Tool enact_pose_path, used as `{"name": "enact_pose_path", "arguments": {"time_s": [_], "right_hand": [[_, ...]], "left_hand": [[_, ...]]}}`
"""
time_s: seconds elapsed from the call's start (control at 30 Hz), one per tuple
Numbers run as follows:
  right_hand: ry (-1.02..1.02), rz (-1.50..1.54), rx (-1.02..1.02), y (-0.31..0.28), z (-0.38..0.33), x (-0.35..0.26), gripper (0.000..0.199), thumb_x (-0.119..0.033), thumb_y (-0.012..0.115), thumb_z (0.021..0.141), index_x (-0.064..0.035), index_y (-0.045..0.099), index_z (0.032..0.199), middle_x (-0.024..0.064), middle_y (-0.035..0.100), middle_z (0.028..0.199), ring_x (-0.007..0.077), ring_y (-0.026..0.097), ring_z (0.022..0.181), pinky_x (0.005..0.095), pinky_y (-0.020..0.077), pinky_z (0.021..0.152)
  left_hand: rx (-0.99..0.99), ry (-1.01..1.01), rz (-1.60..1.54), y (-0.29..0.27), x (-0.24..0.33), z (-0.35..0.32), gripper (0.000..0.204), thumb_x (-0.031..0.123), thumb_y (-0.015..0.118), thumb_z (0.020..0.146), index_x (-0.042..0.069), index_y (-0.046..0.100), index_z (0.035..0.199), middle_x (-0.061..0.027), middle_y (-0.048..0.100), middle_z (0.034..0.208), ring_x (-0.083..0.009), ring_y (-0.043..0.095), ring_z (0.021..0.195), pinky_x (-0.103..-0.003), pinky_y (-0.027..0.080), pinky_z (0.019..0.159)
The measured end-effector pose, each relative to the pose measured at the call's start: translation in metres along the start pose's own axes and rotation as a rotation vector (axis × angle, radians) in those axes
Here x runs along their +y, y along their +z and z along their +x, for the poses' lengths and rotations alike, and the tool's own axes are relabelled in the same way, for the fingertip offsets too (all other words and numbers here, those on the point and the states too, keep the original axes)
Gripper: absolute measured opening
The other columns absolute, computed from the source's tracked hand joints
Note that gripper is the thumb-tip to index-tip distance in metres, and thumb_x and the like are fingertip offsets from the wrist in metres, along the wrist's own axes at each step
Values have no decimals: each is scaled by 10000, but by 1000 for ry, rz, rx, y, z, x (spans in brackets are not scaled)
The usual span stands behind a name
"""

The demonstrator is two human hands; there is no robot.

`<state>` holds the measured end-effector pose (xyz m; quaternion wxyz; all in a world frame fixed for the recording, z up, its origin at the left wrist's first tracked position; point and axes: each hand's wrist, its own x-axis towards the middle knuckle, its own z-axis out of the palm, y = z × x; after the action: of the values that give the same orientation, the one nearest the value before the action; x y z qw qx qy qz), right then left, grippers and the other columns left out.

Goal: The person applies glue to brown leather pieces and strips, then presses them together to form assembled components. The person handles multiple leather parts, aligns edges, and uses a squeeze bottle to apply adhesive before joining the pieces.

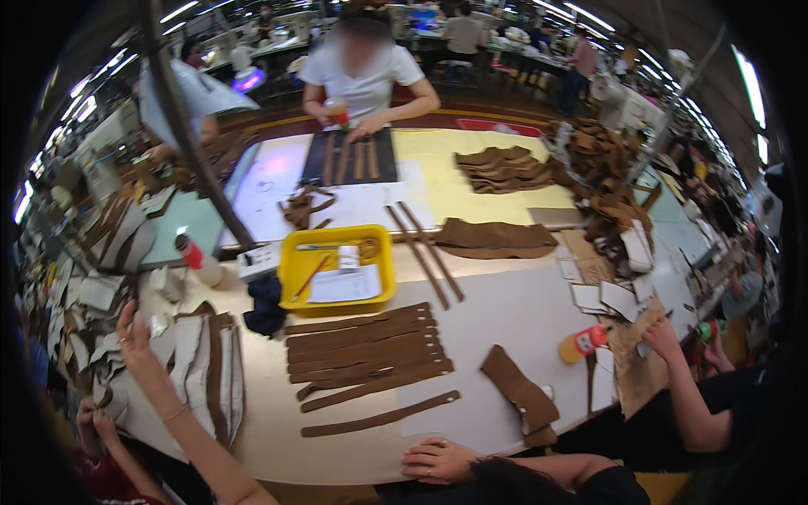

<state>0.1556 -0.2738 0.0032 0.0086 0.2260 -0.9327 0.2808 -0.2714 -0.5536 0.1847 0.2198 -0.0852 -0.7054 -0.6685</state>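
My right hand (438, 461) lies flat on the table (513, 320) edge, fingers together, pinching nothing. Just beyond it lies a long brown leather strip (380, 418), below a row of similar strips (366, 353); I judge them light and limp, best lifted by one end. My left hand (135, 332) is raised, fingers spread, over stacked pale pieces (198, 370).
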Motion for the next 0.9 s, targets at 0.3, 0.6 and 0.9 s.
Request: {"name": "enact_pose_path", "arguments": {"time_s": [0.3, 0.6, 0.9], "right_hand": [[10, 8, -17, -30, 34, -17, 278, -241, 648, 807, -135, 631, 1064, 82, 593, 1162, 275, 524, 1128, 452, 399, 923], [-12, -175, -6, 6, 9, 0, 357, -289, 672, 788, -187, 616, 1126, 75, 579, 1146, 291, 521, 1105, 455, 379, 928], [115, -216, -56, -26, 35, 16, 342, -282, 668, 790, -174, 618, 1111, 79, 579, 1145, 292, 516, 1100, 461, 376, 924]], "left_hand": [[234, 142, -229, -21, -15, 35, 316, 279, 540, 952, 28, 624, 1123, -57, 628, 1075, -119, 560, 959, -282, 414, 870], [172, -13, 392, -58, -113, 137, 257, 255, 598, 869, 20, 683, 931, -85, 669, 799, -192, 634, 775, -316, 491, 740], [333, -264, 1397, -19, -234, 127, 456, 336, 612, 841, 63, 573, 1204, -170, 460, 1351, -345, 449, 1236, -451, 410, 993]]}}
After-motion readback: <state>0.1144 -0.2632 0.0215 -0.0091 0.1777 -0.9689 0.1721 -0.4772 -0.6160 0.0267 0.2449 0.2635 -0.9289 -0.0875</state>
